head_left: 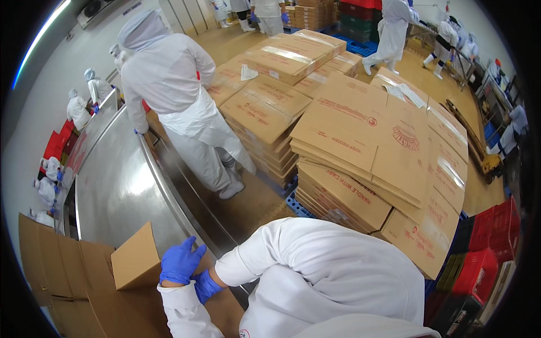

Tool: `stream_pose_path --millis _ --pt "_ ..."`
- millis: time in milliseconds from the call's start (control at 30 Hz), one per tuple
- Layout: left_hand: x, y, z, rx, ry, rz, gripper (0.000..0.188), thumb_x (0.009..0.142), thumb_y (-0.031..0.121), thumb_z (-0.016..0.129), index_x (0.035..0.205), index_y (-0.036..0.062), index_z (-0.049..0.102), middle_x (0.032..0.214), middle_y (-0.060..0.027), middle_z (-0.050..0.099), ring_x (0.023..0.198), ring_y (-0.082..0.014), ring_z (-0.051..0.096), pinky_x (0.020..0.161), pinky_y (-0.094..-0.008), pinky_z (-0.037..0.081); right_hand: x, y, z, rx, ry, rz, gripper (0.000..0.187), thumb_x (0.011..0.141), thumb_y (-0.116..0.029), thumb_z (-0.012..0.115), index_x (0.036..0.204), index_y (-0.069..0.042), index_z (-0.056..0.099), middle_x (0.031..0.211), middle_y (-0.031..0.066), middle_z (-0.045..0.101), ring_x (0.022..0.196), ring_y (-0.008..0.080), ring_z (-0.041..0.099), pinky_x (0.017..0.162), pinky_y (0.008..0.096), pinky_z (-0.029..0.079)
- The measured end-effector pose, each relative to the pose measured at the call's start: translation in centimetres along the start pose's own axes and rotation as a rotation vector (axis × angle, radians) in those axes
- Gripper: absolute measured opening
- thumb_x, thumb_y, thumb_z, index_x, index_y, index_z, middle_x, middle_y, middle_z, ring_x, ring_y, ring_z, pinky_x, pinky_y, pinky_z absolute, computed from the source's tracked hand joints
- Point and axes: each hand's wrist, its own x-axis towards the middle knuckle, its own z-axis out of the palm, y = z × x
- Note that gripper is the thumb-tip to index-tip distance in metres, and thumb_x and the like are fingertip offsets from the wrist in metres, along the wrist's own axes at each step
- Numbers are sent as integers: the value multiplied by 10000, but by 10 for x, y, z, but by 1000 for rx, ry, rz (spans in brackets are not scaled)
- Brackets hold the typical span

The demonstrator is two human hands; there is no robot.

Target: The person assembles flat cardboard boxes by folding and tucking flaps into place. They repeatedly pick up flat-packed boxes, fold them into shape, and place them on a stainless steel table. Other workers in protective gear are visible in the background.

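Note:
Both my hands wear blue gloves and meet at the lower left, over cardboard. My left hand point(181, 261) is raised beside an upright brown carton flap point(135, 257), fingers partly bent and spread, with nothing visible in them. Close beneath its wrist lies my right hand point(207, 286), its fingers hidden behind the left hand and sleeve. An opened brown cardboard carton point(121, 307) spreads below and left of my hands, its panels standing against the left side. Beyond it runs a shiny steel table point(121, 180).
Stacks of flattened cartons point(349, 129) stand on blue pallets point(297, 205) to the right. A person point(174, 96) in white stands by the steel table. Red crates point(479, 276) are piled at far right, near a yellow pallet jack point(489, 163). Several other people work farther back.

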Motion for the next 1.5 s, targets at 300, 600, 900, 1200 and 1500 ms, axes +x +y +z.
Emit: stream_pose_path --millis 300,600,900,1200,1500 --pt "-3 8 -2 25 -53 -36 506 838 477 577 1196 123 625 876 -175 692 850 -346 666 767 -463 515 -3 1 -2 -64 41 16 429 957 -373 449 1320 -150 410 1342 74 454 1302 255 378 1116 470 257" --pt "0 4 2 52 -66 -42 517 839 490 575 1204 127 621 902 -180 690 861 -344 664 776 -455 514 -6 10 -6 -87 83 32 414 954 -384 442 1302 -159 416 1319 67 461 1286 243 385 1108 453 267" --pt "-3 4 5 46 -20 -5 504 844 489 566 1189 125 619 948 -158 690 886 -338 661 774 -450 513 -13 11 -9 -88 156 5 401 952 -394 434 1284 -169 422 1296 59 469 1270 231 392 1099 436 278" --pt "0 2 19 2 -89 -138 388 832 439 582 975 90 671 884 -150 691 860 -351 656 760 -475 492 -7 14 -4 -22 253 -102 388 950 -405 427 1265 -179 428 1274 52 476 1255 218 398 1090 420 289" --pt "4 -5 19 23 -149 -166 389 829 435 588 969 88 693 880 -142 698 860 -330 671 758 -475 482 16 -8 12 -55 178 -174 354 916 -414 483 1192 -195 452 1143 23 472 1172 180 427 1047 375 320"
